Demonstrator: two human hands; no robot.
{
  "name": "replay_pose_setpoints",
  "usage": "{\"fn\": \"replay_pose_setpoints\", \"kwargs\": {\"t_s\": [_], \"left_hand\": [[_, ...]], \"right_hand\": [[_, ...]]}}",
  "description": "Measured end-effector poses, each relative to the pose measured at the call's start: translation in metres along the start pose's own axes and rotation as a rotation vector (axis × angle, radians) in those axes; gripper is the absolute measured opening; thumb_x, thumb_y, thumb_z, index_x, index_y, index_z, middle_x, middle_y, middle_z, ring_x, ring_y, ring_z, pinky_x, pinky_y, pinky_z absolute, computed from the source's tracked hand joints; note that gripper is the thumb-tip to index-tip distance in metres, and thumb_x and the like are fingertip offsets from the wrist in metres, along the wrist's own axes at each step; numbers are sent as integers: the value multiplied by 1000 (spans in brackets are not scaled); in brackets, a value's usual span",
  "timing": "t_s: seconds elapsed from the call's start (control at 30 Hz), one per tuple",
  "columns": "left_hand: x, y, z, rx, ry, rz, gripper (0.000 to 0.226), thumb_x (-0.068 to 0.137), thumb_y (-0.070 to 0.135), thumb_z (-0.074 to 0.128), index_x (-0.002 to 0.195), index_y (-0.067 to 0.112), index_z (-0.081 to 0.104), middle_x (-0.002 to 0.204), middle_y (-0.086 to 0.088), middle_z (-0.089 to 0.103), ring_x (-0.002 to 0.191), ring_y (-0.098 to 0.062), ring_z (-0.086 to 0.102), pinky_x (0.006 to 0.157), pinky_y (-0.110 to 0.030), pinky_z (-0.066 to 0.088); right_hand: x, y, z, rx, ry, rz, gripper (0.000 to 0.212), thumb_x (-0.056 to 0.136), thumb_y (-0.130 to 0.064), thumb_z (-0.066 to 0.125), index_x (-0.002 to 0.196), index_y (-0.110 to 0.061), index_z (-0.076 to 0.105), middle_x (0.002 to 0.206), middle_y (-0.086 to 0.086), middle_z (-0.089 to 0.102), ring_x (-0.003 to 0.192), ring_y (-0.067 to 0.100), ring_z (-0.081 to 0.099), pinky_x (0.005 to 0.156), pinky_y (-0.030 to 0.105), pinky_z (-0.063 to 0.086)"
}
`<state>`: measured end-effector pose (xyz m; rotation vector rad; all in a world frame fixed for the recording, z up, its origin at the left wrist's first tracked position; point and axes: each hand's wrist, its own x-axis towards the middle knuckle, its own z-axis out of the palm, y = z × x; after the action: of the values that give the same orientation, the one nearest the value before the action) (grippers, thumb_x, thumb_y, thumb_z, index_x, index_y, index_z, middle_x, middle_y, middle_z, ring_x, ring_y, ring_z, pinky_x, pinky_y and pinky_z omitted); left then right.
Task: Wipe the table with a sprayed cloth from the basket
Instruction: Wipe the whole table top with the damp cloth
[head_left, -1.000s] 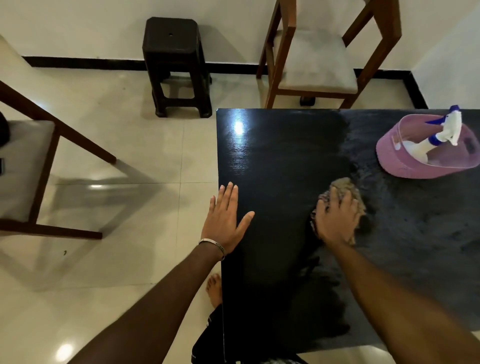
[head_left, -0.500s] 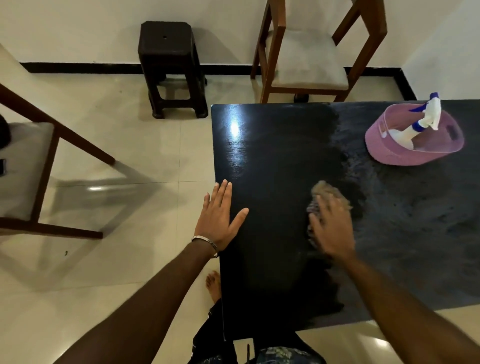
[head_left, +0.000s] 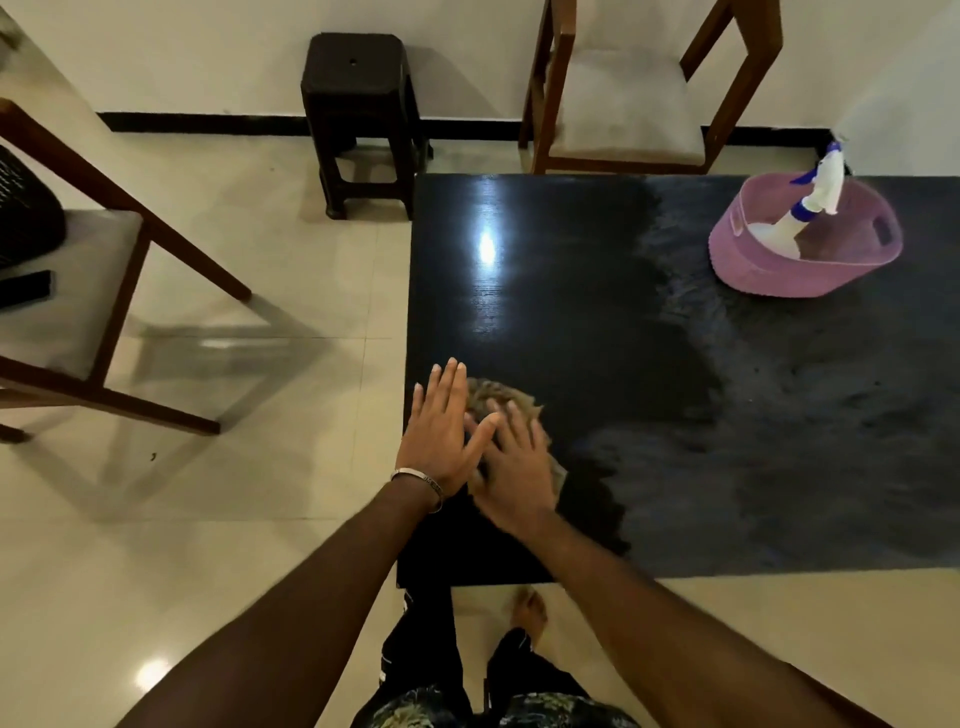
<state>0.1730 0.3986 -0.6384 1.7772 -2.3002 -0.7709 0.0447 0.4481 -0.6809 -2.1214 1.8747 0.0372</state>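
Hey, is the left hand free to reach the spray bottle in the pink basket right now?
Probably yes. The left hand lies flat at the table's near left edge, holding nothing, and bare tabletop lies between it and the basket. The spray bottle sticks up above the rim, though it's a long stretch across.

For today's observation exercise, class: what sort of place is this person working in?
Probably a home dining room: a dark table on a tiled floor, a cushioned wooden chair at its far edge, and a plastic stool against the wall.

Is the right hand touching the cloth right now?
Touching. The head view shows the right hand pressed flat on top of the cloth, fingers spread over it, with no gap visible.
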Motion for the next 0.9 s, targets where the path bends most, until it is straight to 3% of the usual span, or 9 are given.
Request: {"fn": "replay_pose_setpoints", "kwargs": {"t_s": [0.1, 0.17, 0.27, 0.43, 0.5, 0.6, 0.77, 0.9], "left_hand": [[-16, 18, 17, 17, 31, 2, 86, 87, 67, 7, 154, 14, -3, 163, -2, -6, 148, -16, -14, 122, -40, -6], [-27, 29, 26, 27, 39, 14, 87, 88, 69, 8, 154, 13, -2, 162, -3, -6, 148, -17, -14, 122, -41, -5], [-39, 41, 40, 58, 36, 4, 89, 87, 71, 7, 154, 12, -2, 162, -4, -6, 148, -19, -13, 122, -43, -1], [-59, 56, 63, 146, -4, -15, 90, 85, 73, 1, 154, 14, -4, 162, -4, -8, 148, -20, -13, 122, -43, -1], [-66, 59, 68, 146, -10, -20, 89, 87, 72, 4, 154, 14, -4, 162, -4, -8, 148, -19, -13, 121, -42, -3], [-75, 62, 71, 163, 2, -58, 88, 88, 71, 6, 154, 14, -3, 162, -3, -8, 148, -19, -14, 120, -40, -6], [-81, 65, 65, 156, 41, -72, 94, 84, 74, -5, 154, 13, -3, 162, -4, -7, 148, -19, -13, 121, -40, -5], [-81, 65, 59, 151, 48, -57, 95, 83, 75, -5, 154, 12, -3, 162, -5, -7, 148, -20, -13, 121, -41, -5]], "right_hand": [[-41, 2, 10, -1, -48, -171, 64, 97, -55, 28, 157, -32, 23, 167, 1, 12, 154, 23, -2, 124, 49, 3], [-67, 37, 12, 7, -3, -168, 62, 97, -54, 35, 156, -35, 27, 166, -1, 18, 154, 22, 5, 124, 47, 4], [-104, 116, 4, 39, 72, 52, 64, 94, -51, 42, 155, -38, 29, 162, 1, 28, 151, 25, 20, 123, 48, 13], [-161, 267, -20, 43, 160, 492, 66, 94, -53, 30, 152, -24, 39, 156, 17, 36, 143, 38, 31, 118, 56, 24], [-171, 292, -22, 78, 174, 649, 69, 93, -54, 29, 152, -21, 39, 157, 20, 33, 144, 41, 27, 117, 58, 22], [-163, 261, -15, 115, 228, 772, 65, 95, -50, 32, 153, -22, 38, 160, 18, 29, 146, 40, 23, 118, 58, 21], [-154, 112, 14, 107, 153, 365, 61, 96, -52, 33, 155, -35, 28, 163, 6, 26, 150, 31, 19, 120, 55, 17], [-151, 15, 37, 131, 1, -90, 57, 99, -51, 38, 153, -37, 29, 164, 0, 21, 153, 26, 10, 121, 56, 18]]}}
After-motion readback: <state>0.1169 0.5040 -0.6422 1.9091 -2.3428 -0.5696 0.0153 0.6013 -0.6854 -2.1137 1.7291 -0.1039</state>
